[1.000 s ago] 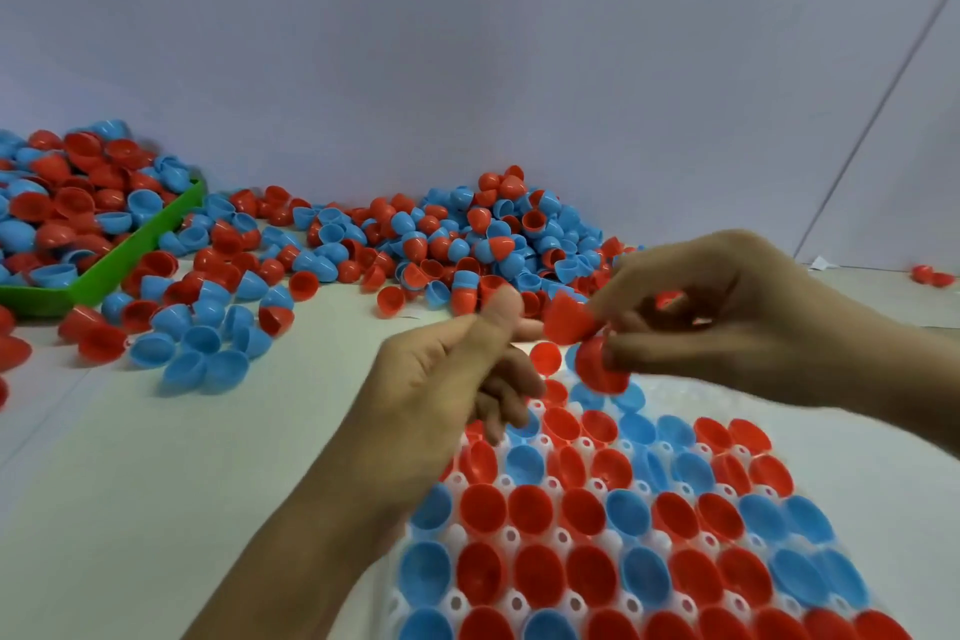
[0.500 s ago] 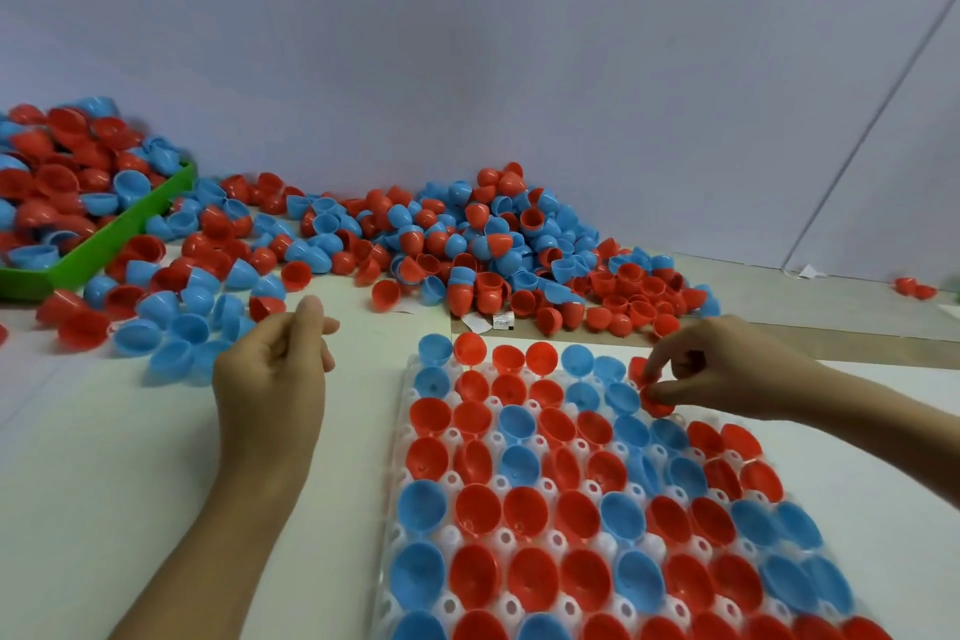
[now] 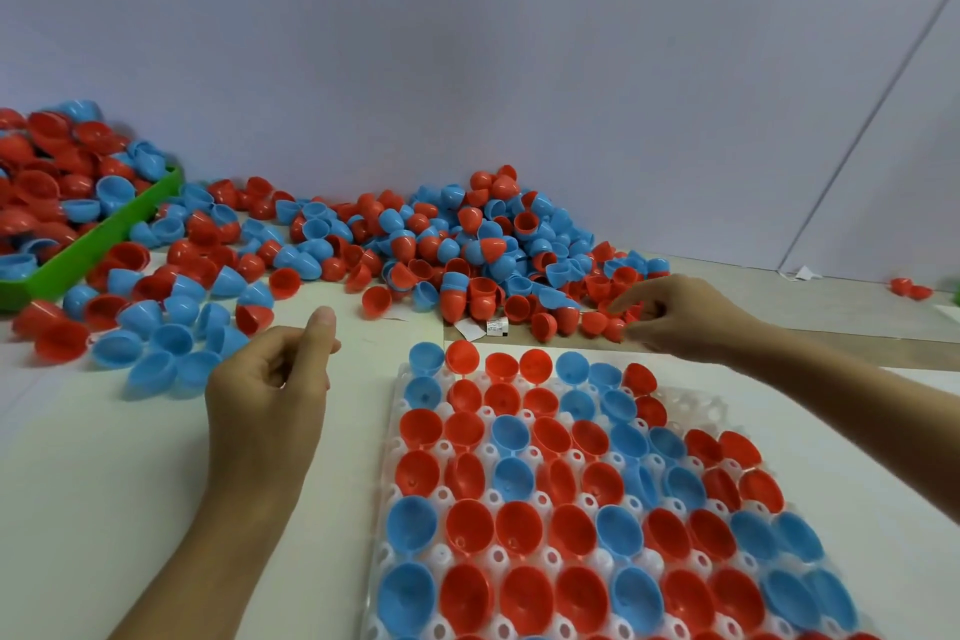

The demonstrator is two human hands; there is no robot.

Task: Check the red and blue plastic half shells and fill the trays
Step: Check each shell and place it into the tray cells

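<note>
A clear white tray [image 3: 712,406] lies in front of me, its cups filled with red and blue half shells facing up. Behind it a big pile of loose red and blue half shells [image 3: 467,244] runs along the wall. My right hand [image 3: 680,320] reaches past the tray's far right corner, its fingertips among red shells at the pile's edge; no shell is plainly gripped. Left of the tray my left hand [image 3: 270,390] hovers over the table with thumb up and fingers loosely curled, holding nothing.
A green bin [image 3: 104,234] heaped with more shells stands at the far left. More loose blue and red shells [image 3: 156,343] spread in front of it. A small paper label [image 3: 496,326] lies behind the tray. Two red shells [image 3: 910,287] sit far right.
Both hands held red shells together above the tray. The right hand set one at the tray's far right, then moved up to the pile. The left hand drew away to the left, holding nothing.
</note>
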